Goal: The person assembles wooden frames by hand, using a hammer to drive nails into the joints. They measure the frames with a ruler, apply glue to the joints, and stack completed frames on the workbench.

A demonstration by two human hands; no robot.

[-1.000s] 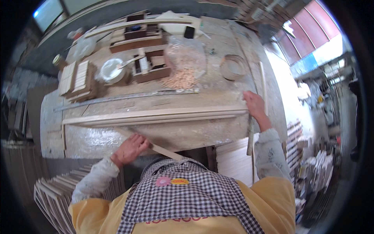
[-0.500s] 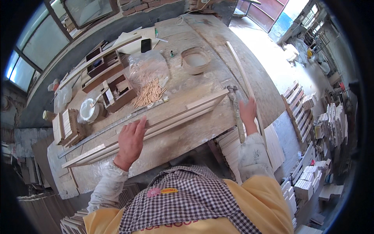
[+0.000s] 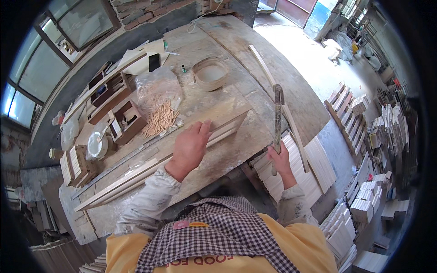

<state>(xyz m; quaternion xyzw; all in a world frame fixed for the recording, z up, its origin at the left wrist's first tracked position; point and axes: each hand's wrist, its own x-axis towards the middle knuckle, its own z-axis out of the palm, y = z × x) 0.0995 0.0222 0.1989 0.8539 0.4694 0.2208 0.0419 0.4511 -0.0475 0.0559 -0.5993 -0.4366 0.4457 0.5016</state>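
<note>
Long pale wooden strips (image 3: 122, 184) lie side by side, slanting across the worktable. My left hand (image 3: 189, 148) is closed over them near their middle, its fingers reaching across to the far side and its thumb hidden. To the right, my right hand (image 3: 281, 160) grips a hammer (image 3: 277, 120) low on its handle. The hammer stands nearly upright in the view, its head up and away from me, above the table's right edge. Beyond the strips, a heap of small wooden dowels (image 3: 160, 119) spills from a clear plastic bag (image 3: 159, 88).
On the worktable (image 3: 236, 45) stand a round shallow container (image 3: 210, 73), wooden boxes (image 3: 128, 120), a white tub (image 3: 97, 144) and a phone (image 3: 154, 62). A loose strip (image 3: 261, 61) overhangs its right edge. Stacked boards (image 3: 318, 159) and a slatted pallet (image 3: 348, 116) are at right.
My right hand has taken hold of the hammer and lifted it off the strips' right end. My left hand has moved right along the strips. The view has shifted slightly.
</note>
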